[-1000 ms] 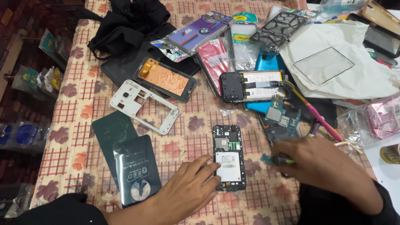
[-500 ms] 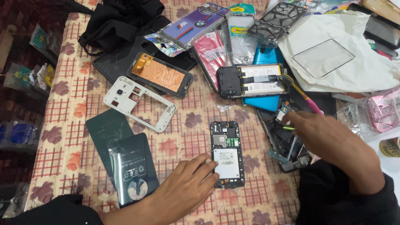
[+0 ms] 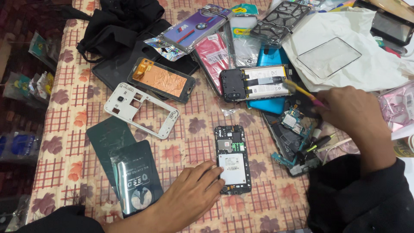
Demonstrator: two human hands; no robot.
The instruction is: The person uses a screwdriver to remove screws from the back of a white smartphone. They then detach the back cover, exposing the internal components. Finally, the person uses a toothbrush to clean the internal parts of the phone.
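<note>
An opened black phone [image 3: 233, 157] with its back off lies on the checked floral tablecloth [image 3: 64, 125]. My left hand [image 3: 189, 194] rests flat beside it, fingertips touching its lower left edge and white battery. My right hand [image 3: 353, 116] is further right, over a pile of parts, fingers closed on the pink end of a thin pink and yellow tool [image 3: 297, 89]. The tool's yellow tip points at a second opened phone [image 3: 254, 82] lying on a blue case. A green circuit board [image 3: 293, 123] lies just left of my right hand.
A white phone frame [image 3: 140, 110], a screen with copper backing [image 3: 161, 80], a dark green back cover [image 3: 108, 138] and a packaged screen protector [image 3: 136, 177] lie at left. Phone cases in wrappers, a black bag [image 3: 116, 21] and white paper with glass [image 3: 330, 56] crowd the far side. Screwdrivers [image 3: 317, 144] lie near the right.
My right hand has moved up and away from the small tools near the opened phone and now grips the pink and yellow tool. My left hand has stayed on the phone.
</note>
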